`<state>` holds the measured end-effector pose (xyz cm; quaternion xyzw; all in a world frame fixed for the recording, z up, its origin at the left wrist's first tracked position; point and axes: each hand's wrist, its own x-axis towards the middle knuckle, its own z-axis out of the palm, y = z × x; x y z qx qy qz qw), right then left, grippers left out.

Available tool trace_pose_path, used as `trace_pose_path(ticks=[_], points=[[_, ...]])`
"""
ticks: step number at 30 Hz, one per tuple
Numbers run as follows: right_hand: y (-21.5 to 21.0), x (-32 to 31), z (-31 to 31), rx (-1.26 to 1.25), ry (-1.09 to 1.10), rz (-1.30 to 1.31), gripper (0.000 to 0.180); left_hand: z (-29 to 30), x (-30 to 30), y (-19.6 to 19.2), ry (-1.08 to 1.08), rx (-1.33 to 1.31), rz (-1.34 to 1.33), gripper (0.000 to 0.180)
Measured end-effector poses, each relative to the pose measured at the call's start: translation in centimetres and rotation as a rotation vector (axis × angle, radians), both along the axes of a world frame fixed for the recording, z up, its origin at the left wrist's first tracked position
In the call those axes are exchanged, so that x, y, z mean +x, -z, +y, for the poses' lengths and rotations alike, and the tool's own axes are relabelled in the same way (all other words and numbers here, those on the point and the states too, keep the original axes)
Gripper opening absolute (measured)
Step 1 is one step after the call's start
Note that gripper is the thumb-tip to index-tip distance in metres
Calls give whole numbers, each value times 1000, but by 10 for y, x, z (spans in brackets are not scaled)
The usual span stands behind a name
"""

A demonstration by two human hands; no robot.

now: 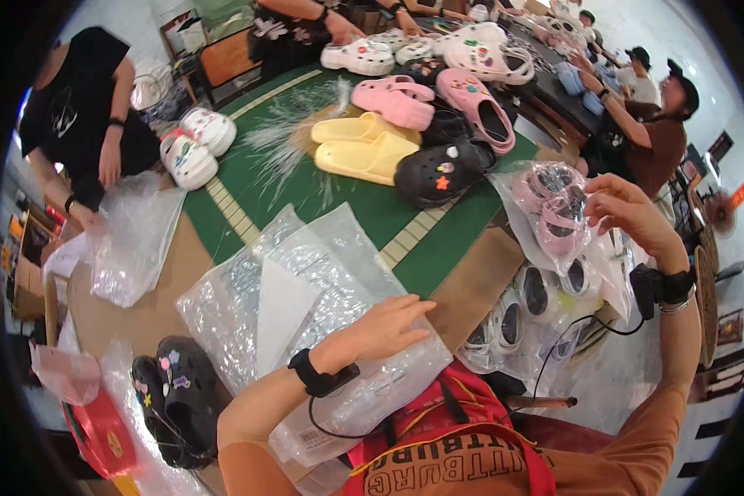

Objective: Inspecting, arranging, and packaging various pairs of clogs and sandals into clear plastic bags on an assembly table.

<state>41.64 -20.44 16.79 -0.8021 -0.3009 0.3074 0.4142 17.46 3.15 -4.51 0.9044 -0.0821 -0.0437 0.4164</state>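
Two hands work apart: right hand (628, 211) pinches the bagged pink clogs (554, 211) at its left; left hand (388, 326) lies flat, fingers loose, on plastic bags (306, 281).

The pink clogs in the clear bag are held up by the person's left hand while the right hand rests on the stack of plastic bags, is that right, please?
Not quite: the hands are swapped. In the head view, the right hand holds up the clear bag with the pink clogs, while the left hand rests on the stack of plastic bags.
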Motion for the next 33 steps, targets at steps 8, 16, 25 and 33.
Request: trace_pose_path(ticks=[8,16,25,33], points=[[11,-42,103,-239,-332,-26,31,27,-75,5,-226,493,-73,50],[35,-34,152,-228,-446,-48,41,31,-48,37,-206,436,-31,45],[65,-33,133,-234,-511,55,41,28,-39,31,-208,478,10,48],[109,-35,129,-198,-685,200,40,2,-81,31,-455,704,-32,57]])
